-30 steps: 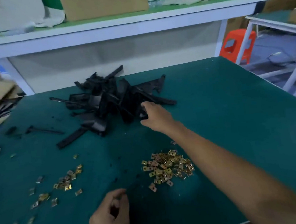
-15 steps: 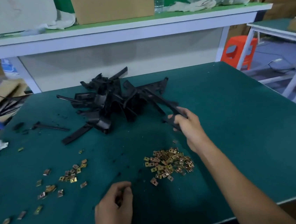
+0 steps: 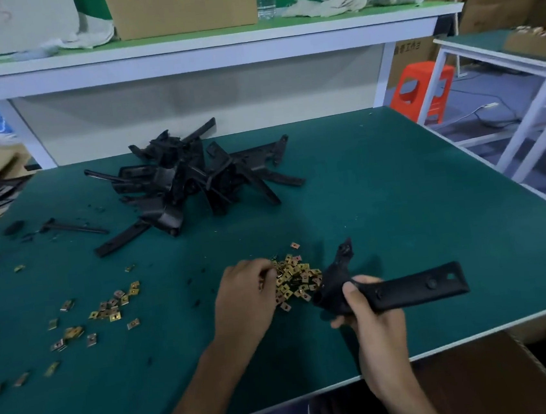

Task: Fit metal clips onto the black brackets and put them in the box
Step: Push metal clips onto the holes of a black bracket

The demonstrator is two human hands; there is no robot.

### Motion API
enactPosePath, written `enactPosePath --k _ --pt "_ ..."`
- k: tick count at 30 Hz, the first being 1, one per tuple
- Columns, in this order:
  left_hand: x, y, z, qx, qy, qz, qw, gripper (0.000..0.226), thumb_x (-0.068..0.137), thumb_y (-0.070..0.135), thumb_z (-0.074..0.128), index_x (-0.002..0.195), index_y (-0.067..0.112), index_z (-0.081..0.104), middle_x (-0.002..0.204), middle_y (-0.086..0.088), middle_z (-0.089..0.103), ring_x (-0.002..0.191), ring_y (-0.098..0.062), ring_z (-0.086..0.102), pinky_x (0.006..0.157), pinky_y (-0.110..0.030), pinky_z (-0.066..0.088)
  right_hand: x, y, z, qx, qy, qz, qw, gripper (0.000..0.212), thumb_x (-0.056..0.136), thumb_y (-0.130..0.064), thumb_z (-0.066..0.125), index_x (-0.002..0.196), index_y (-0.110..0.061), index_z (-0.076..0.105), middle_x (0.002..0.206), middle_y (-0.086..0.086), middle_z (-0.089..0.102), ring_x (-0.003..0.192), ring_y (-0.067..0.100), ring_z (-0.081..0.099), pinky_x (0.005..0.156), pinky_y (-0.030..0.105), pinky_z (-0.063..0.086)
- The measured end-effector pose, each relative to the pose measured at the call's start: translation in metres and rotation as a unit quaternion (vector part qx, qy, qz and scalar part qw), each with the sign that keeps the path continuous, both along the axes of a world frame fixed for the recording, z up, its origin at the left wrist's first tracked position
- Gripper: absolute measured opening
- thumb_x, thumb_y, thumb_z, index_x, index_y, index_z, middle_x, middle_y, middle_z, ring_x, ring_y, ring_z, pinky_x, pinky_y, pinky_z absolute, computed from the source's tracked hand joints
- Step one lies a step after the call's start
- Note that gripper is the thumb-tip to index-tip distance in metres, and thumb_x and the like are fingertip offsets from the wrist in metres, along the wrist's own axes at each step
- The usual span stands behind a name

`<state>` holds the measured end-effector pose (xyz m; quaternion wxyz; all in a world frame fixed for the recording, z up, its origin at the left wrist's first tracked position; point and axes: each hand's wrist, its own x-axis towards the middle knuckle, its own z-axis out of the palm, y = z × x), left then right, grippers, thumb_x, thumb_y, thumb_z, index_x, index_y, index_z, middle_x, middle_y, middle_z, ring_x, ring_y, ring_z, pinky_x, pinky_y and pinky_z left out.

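Right hand: half a second ago it was up at the 4 o'clock edge of the bracket pile (image 3: 188, 178), tugging a piece free. Now the right hand (image 3: 376, 324) is back near the front edge of the tabletop (image 3: 398, 193), its fingers wrapped tight round one black bracket (image 3: 408, 288).
Black bracket: lifted off the tabletop, long arm pointing to 3 o'clock, short pointed arm toward 12. It sits just at 3 o'clock of the clip heap (image 3: 298, 280).
Left hand: earlier it lay curled near the front edge, apart from the clips. The left hand (image 3: 244, 299) has since gone up to the heap's 9 o'clock side, fingers (image 3: 265, 271) bent down among the clips.
Bracket pile: one piece fewer, otherwise as it was, toward 11 o'clock on the tabletop.
Scattered clips (image 3: 110, 311): unmoved, well off at 9 o'clock of the heap.
Hard to see: the left fingertips are buried – I cannot tell whether they pinch a clip. The clips are too small to make out in detail. A cardboard box (image 3: 479, 384) under the front edge at 5 o'clock is cut off – its inside is not visible.
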<state>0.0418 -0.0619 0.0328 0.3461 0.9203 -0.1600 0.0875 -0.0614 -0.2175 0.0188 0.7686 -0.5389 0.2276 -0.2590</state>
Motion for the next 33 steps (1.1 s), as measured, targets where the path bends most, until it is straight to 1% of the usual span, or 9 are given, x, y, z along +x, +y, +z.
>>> enactPosePath --k 4,9,12,14,16,20,24,28,33 --pt "0.044 -0.042 0.006 0.066 0.009 -0.009 0.998 0.020 0.099 0.032 0.059 0.106 0.020 0.073 0.102 0.001 0.069 0.105 -0.022 0.054 0.090 -0.034 0.048 -0.002 0.004 -0.004 -0.020 -0.002 -0.019 1.000 0.016 0.103 -0.015 0.057 0.088 -0.016 0.064 0.074 0.007 0.065 0.051 0.023 0.059 0.055 0.039 0.052" --pt "0.076 -0.071 0.000 0.135 0.067 -0.003 0.989 0.024 0.098 0.038 0.060 0.109 0.021 0.072 0.107 0.000 0.071 0.112 -0.025 0.057 0.102 -0.036 0.044 -0.004 0.007 -0.001 -0.056 0.007 -0.012 0.998 0.020 0.103 -0.014 0.056 0.085 -0.015 0.063 0.065 0.013 0.061 0.048 0.031 0.059 0.053 0.035 0.051" --pt "0.081 -0.073 0.002 0.087 0.099 -0.014 0.991 0.010 0.094 0.027 0.068 0.100 0.020 0.070 0.100 0.003 0.071 0.104 -0.020 0.062 0.104 -0.035 0.043 -0.005 0.007 0.000 -0.050 0.019 0.008 0.999 0.016 0.103 -0.016 0.056 0.091 -0.007 0.060 0.067 0.012 0.060 0.052 0.032 0.060 0.055 0.036 0.052" --pt "0.076 -0.069 0.007 0.029 0.123 -0.007 0.992 0.004 0.093 0.023 0.070 0.095 0.024 0.066 0.089 0.011 0.065 0.095 -0.015 0.063 0.083 -0.026 0.048 -0.005 0.007 0.001 -0.051 0.026 0.014 0.998 0.016 0.103 -0.015 0.056 0.091 -0.005 0.059 0.066 0.006 0.061 0.051 0.030 0.060 0.055 0.040 0.053" --pt "0.065 -0.061 0.015 -0.028 0.131 -0.008 0.991 0.006 0.092 0.026 0.070 0.093 0.028 0.064 0.084 0.020 0.060 0.086 -0.005 0.062 0.068 -0.016 0.043 -0.003 0.006 0.002 -0.044 0.029 0.015 0.998 0.014 0.103 -0.010 0.055 0.091 -0.005 0.060 0.064 0.001 0.062 0.050 0.024 0.060 0.053 0.045 0.053" --pt "0.022 -0.027 0.018 -0.169 0.164 -0.020 0.972 0.011 0.094 0.031 0.069 0.104 0.036 0.069 0.095 0.021 0.070 0.090 0.010 0.063 0.075 -0.010 0.046 -0.002 0.004 0.006 -0.024 0.031 0.049 0.998 0.012 0.101 -0.006 0.057 0.090 -0.004 0.063 0.071 0.006 0.066 0.058 0.025 0.064 0.048 0.034 0.053" --pt "-0.025 0.009 0.011 -0.297 0.197 0.009 0.934 0.011 0.094 0.026 0.069 0.094 0.036 0.074 0.085 0.016 0.072 0.077 0.003 0.065 0.068 -0.013 0.049 -0.004 0.010 0.013 0.060 0.012 0.100 0.993 0.012 0.097 -0.012 0.062 0.100 0.000 0.063 0.085 0.011 0.074 0.073 0.023 0.072 0.049 0.031 0.054" --pt "-0.054 0.029 0.004 -0.312 0.226 0.009 0.923 0.020 0.100 0.022 0.060 0.089 0.038 0.066 0.079 -0.003 0.068 0.071 -0.008 0.062 0.067 -0.022 0.053 -0.008 0.027 0.014 0.146 -0.015 0.152 0.977 0.028 0.085 -0.024 0.065 0.101 -0.001 0.061 0.083 0.008 0.072 0.071 0.018 0.070 0.045 0.030 0.054" --pt "-0.073 0.034 0.011 -0.360 0.252 0.005 0.898 0.013 0.091 0.020 0.071 0.093 0.033 0.076 0.079 0.000 0.072 0.073 -0.008 0.064 0.071 -0.022 0.055 -0.013 0.034 0.008 0.135 -0.011 0.185 0.973 0.025 0.084 -0.026 0.067 0.096 -0.004 0.062 0.082 0.007 0.073 0.068 0.016 0.070 0.045 0.027 0.054"
